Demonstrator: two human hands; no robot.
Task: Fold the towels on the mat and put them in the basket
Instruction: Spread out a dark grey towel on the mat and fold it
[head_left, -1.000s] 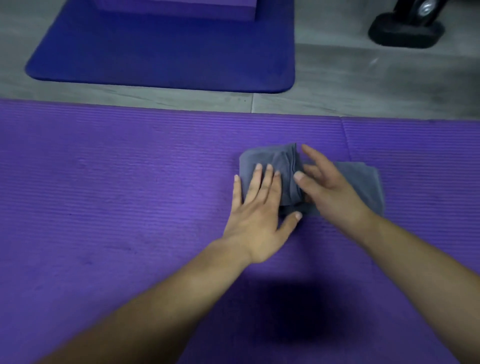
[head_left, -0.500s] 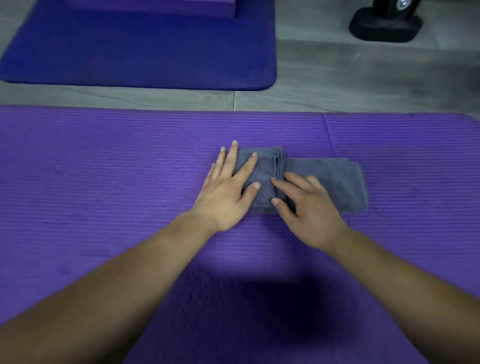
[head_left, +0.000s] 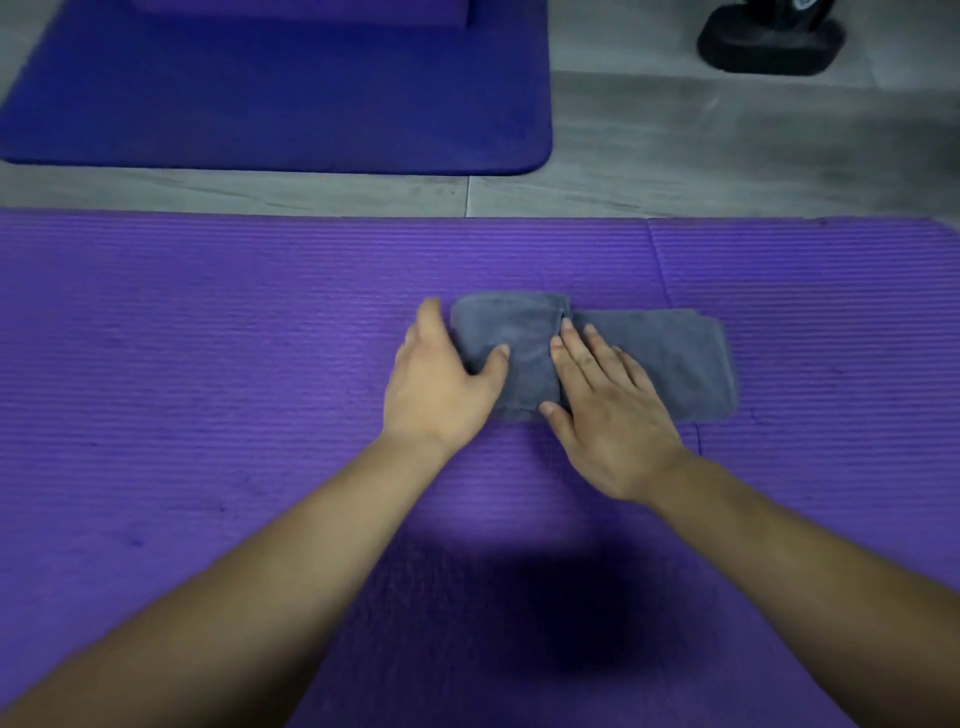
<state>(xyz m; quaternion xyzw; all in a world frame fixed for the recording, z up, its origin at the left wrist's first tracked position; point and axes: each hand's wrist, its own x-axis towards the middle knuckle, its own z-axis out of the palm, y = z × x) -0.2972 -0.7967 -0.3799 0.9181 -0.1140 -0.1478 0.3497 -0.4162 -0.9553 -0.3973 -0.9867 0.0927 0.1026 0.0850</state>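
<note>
Lying flat near the middle of the purple mat (head_left: 208, 364) is one grey towel (head_left: 665, 364), partly folded. Its left part is a thicker, doubled block. Its right part is a thinner strip that runs out to the right, with a rounded far corner. The step between the two parts runs front to back across the cloth.

Two grips are in view, both bare hands reaching in from the near edge on bare forearms. The left grip (head_left: 441, 384) stands against the left edge of the doubled block. Its one visible finger runs straight along that edge on the mat, and the thumb (head_left: 498, 356) lies on top of the cloth. Whether any finger reaches under the fold cannot be told. The right grip (head_left: 608, 410) lies palm down and spread flat. Its straight fingers (head_left: 571, 343) press on the towel at the step between thick and thin parts, and its thumb touches the near edge of the cloth. The doubled block thus sits between the two grips, while the thin strip extends to the right of the right grip, uncovered.

A dark shadow falls on the mat between the forearms. Beyond the purple mat's far edge is grey tiled floor (head_left: 727, 156). On that floor, at upper left, lies a second mat, a dark blue mat (head_left: 260, 104) with a rounded corner. It carries one purple block (head_left: 301, 10), cut off by the top edge. At upper right stands one black base (head_left: 769, 47), also cut off, so what it belongs to cannot be told.
</note>
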